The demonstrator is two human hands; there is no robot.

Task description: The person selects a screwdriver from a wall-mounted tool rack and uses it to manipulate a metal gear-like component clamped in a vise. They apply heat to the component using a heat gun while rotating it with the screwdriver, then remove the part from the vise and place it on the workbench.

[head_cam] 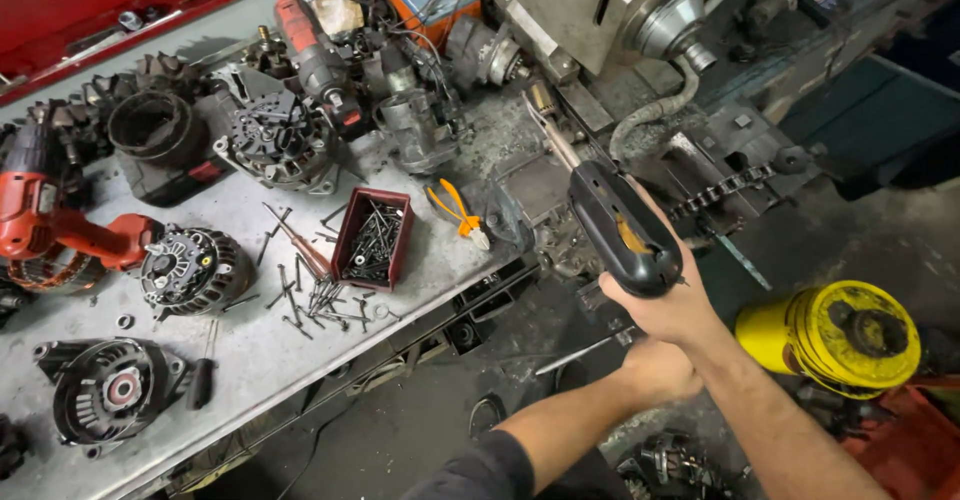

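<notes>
Black and yellow: the screwdriver [612, 222], fat handle in the right hand [668, 305], fingers clamped round it.
Axis: shaft runs up and far-left from the grip, tip at the greasy machine [600, 10] on the far right.
Left hand [655, 368]: tucked under the right wrist, well off the tool; open or closed, cannot tell.
Nearer hand: the right, already on it.
Table [250, 350]: grey metal, left side, crowded with alternators, loose screws, a red tray [372, 238].
Room: grimy workshop, yellow canister [835, 337] near right.
</notes>
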